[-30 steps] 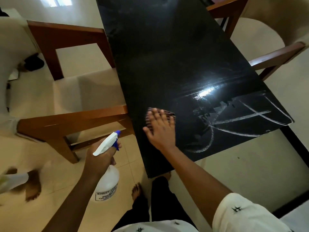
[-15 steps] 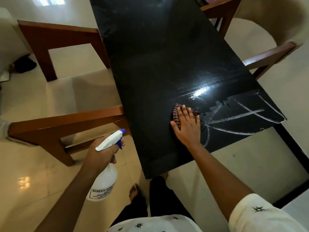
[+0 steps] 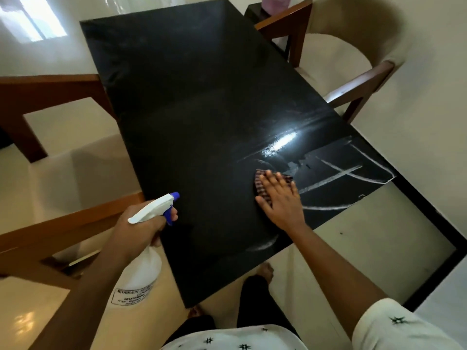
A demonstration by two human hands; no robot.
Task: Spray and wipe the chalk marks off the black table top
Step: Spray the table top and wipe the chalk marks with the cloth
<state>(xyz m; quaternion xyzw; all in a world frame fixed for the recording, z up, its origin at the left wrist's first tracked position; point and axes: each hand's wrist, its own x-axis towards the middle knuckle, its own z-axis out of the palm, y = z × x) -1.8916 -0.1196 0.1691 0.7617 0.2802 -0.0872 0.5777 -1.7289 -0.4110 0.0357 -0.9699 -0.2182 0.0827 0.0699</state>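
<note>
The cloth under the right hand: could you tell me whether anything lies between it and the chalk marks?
Nothing visible does. The cloth, pressed flat by the right hand, sits right beside the chalk marks, with only bare table top between.

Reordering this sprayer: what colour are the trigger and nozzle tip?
Both are blue, on the white head of the spray bottle; the head view shows it best.
</note>
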